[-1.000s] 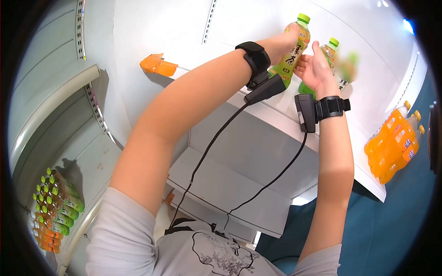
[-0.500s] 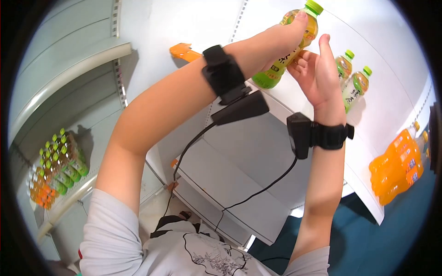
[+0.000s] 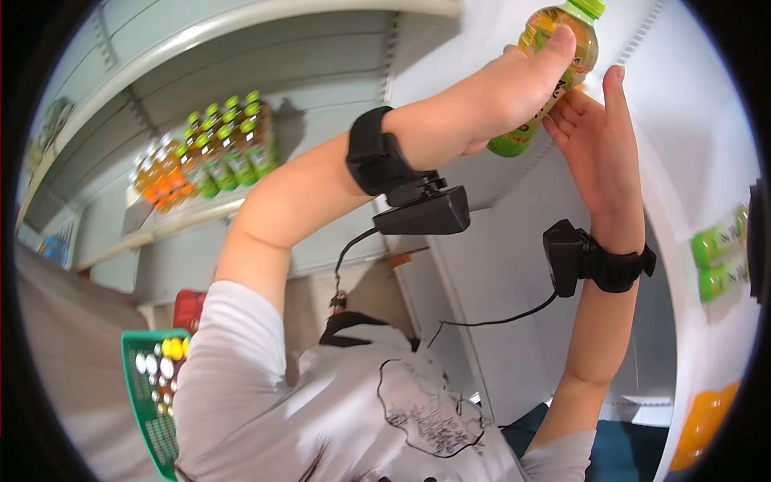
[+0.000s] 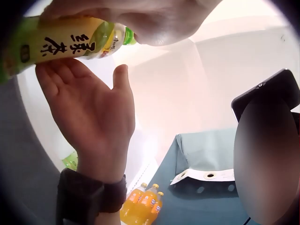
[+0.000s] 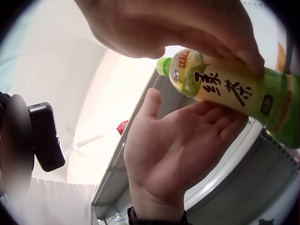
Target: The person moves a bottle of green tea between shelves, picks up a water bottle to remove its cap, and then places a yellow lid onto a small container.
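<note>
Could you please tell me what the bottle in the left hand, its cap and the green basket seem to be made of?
The bottle looks like clear, glossy plastic: liquid shows through its upper part. Its cap looks like opaque plastic, an even green. The basket is probably matte plastic, being perforated and evenly coloured, though coated metal is possible.

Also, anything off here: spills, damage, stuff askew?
Nothing stands out. The green tea bottle is tilted only because the left hand and right hand hold it so; cap on, no visible damage. The shelf bottles stand in tight rows. No spill visible.
</note>
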`<state>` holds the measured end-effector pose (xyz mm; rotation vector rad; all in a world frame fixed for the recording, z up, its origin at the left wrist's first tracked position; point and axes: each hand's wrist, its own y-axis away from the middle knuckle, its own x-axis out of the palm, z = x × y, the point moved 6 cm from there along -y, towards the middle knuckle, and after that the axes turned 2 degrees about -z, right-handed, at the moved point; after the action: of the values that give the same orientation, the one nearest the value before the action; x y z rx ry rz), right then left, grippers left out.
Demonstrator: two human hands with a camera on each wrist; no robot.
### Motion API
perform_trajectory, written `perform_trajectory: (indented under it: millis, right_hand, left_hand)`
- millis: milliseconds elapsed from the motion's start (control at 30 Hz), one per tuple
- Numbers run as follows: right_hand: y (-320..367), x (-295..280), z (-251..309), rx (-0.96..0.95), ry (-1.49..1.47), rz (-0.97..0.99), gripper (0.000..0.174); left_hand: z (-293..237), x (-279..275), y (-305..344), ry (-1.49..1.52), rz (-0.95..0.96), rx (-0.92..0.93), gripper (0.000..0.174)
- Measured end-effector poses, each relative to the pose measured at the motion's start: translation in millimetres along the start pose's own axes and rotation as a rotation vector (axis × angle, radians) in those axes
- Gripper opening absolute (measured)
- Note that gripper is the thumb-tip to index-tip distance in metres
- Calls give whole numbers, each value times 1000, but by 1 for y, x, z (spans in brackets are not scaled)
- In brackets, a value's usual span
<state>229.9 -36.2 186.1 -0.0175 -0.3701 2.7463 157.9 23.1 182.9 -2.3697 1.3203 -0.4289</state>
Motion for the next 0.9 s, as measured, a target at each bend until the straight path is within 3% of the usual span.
perform_trajectory:
  millis: [100,167,267,333,400,467,567,800,900]
  right_hand:
    - [-26,39,-62,-1,-38,-10,77]
    - [-34,70,-108,31,-59,3,76]
    - [-60,115,-190,121,-161,109,78]
    - [-80,142,-255,259,-268,117,63]
    - [-94,169,-305,292,-299,151,63]
    - [-108,197,-336,244,-353,212,62]
    - [-125,224,-381,371,-282,200,62]
    - [-150,262,-438,453,-334,349,70]
    - [-147,263,-461,489,-313,261,54]
  left_hand:
    - [43,-55,16,-48,-96,-12,58]
    - [50,-88,44,-141,-206,169,53]
    - [110,-156,77,-396,-400,16,56]
    - [146,-198,94,-382,-523,3,52]
    - [173,-236,112,-376,-629,-33,53]
    - [191,-269,122,-318,-651,-80,56]
    - [222,-319,139,-277,-662,-156,60]
    - [266,-375,160,-263,-681,-86,54]
    - [278,-379,171,-293,-721,-113,53]
